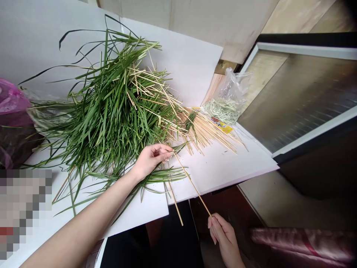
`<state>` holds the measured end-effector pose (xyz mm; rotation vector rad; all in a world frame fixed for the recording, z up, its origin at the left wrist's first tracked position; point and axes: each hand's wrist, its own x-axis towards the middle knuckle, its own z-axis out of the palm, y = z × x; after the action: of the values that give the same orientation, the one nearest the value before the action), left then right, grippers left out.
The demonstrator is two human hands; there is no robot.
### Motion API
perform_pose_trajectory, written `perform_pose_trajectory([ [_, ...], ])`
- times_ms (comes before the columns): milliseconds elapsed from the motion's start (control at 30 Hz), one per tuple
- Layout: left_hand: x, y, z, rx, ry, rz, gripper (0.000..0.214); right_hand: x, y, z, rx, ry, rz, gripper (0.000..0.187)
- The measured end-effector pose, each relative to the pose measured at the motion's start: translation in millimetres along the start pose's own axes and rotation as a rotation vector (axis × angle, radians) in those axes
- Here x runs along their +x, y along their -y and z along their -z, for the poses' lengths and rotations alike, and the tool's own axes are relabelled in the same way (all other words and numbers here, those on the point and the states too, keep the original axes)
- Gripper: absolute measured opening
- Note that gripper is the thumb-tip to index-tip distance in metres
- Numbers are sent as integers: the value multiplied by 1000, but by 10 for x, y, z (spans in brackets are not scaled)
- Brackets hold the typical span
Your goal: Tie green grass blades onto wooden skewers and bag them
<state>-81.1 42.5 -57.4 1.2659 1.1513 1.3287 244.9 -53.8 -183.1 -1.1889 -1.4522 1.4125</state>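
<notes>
My right hand (224,236), in front of the table edge, is closed round the lower end of a thin bamboo skewer (193,186). The skewer slants up to the left, to the fingertips of my left hand (150,160). There my thumb and fingers pinch a few green chive leaves (181,147) beside the skewer's upper end; the exact contact is hidden. Below the left wrist lies a small bunch of chives (164,175). Another skewer (175,204) sticks out over the table edge. Behind the left hand rises a large heap of chives (103,119) with skewers strewn over it.
Many loose skewers (212,130) fan out right of the heap. A clear plastic bag (227,100) with pale green contents stands at the back right, near a framed glass panel (295,93). A pink bag (12,98) stands at the left. White board (237,163) covers the table.
</notes>
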Motion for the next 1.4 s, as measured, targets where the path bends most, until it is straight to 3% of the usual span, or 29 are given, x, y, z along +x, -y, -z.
perform_pose_trajectory([
  [133,3,-18,-24,-124,-43,34,38,2,-14,4,-25,25,3,50],
  [467,-20,-75,-46,-148,-109,27,36,0,-46,15,-11,32,12,47],
  [800,-12,-19,-41,-72,-40,17,34,4,-13,6,-34,16,9,49],
  [1400,-10,4,-13,-67,-74,-3,37,-2,-19,9,12,-16,28,48],
])
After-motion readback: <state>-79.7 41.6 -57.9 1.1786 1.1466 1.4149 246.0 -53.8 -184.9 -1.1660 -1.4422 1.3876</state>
